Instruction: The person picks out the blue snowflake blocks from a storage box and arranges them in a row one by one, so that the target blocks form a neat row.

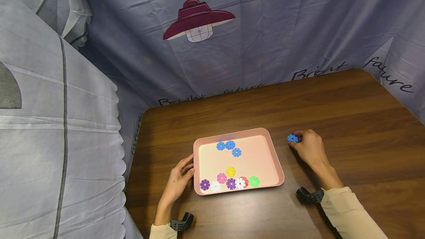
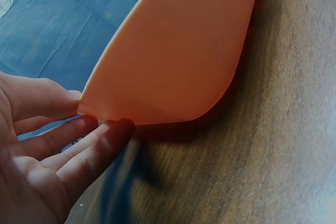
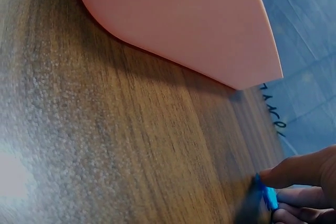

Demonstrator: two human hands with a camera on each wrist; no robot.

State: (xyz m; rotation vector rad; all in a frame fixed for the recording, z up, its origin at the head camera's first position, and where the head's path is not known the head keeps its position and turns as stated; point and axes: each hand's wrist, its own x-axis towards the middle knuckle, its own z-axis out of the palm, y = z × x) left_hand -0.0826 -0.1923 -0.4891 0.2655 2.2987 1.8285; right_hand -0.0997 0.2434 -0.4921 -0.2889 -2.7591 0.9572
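A pink tray [image 1: 275, 159] sits on the wooden table. Against its left side rests my left hand [image 1: 177, 182], its fairly straight fingers and thumb touching the outer wall, as the left wrist view also shows at the tray's end [image 2: 173, 51]. To the right of the tray, my right hand [image 1: 310, 148] pinches a blue notched plastic disc [image 1: 292, 138] between thumb and fingers, at the table surface. The right wrist view catches that blue disc [image 3: 270, 198] edge-on, partly covered by the fingers. Three blue discs [image 1: 236, 152] lie in the tray's upper part.
Along the tray's near edge lie several discs: purple [image 1: 204, 184], white [image 1: 215, 186], pink [image 1: 221, 178], yellow [image 1: 230, 171], green [image 1: 254, 181] and a red one [image 1: 245, 180] partly under another white one. Printed curtains [image 1: 265, 28] hang behind the table and at both sides.
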